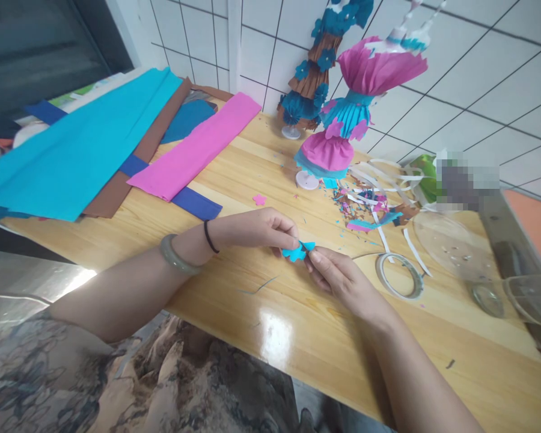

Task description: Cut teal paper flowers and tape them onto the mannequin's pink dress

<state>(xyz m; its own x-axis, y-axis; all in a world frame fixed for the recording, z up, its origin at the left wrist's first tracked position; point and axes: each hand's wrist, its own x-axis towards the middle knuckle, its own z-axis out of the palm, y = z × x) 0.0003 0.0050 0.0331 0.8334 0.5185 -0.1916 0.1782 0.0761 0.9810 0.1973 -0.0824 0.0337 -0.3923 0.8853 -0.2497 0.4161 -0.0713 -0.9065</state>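
Between my two hands, above the wooden table (pixel 234 300), is a small blue paper flower (pixel 294 253) with scalloped edges. My left hand (pixel 270 231) pinches it from the left between thumb and fingers. On the other side, my right hand (pixel 336 273) pinches the flower's right edge, where a piece of the blue paper stands up folded. The fingertips hide part of the paper. A pink paper flower (pixel 259 199) lies flat on the table beyond my left hand.
Folded crepe paper in blue (pixel 85 150) and pink (pixel 198 144) lies at the left. Two paper-dressed figures, one pink and blue (pixel 329 150), one brown and teal (pixel 313 78), stand at the back. Paper scraps (pixel 365 204) and a tape roll (pixel 400 276) lie right.
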